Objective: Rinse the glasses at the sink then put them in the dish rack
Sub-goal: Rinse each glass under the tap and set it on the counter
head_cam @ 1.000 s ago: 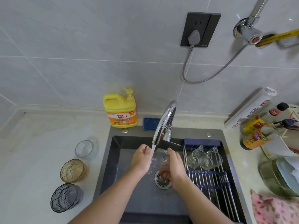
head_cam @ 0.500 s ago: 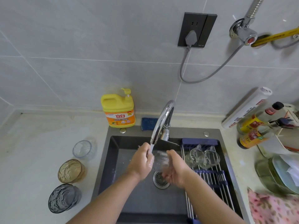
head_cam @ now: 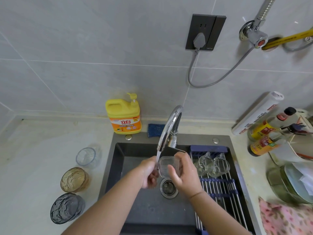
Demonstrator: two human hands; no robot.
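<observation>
Head view, from the left. Well left of the left hand [head_cam: 149,173], on the desk [head_cam: 33,167]: clear glass [head_cam: 85,156], amber glass [head_cam: 74,179], grey glass [head_cam: 66,207], apparently not yet rinsed. Left hand curled at one end of the ribbed glass [head_cam: 167,167], under the faucet [head_cam: 169,128] stream; real grip not clear. Right hand [head_cam: 183,173] wrapped around its body, long axis roughly from hand to hand. Just right of it: dish rack [head_cam: 220,190], nearer to the right hand.
</observation>
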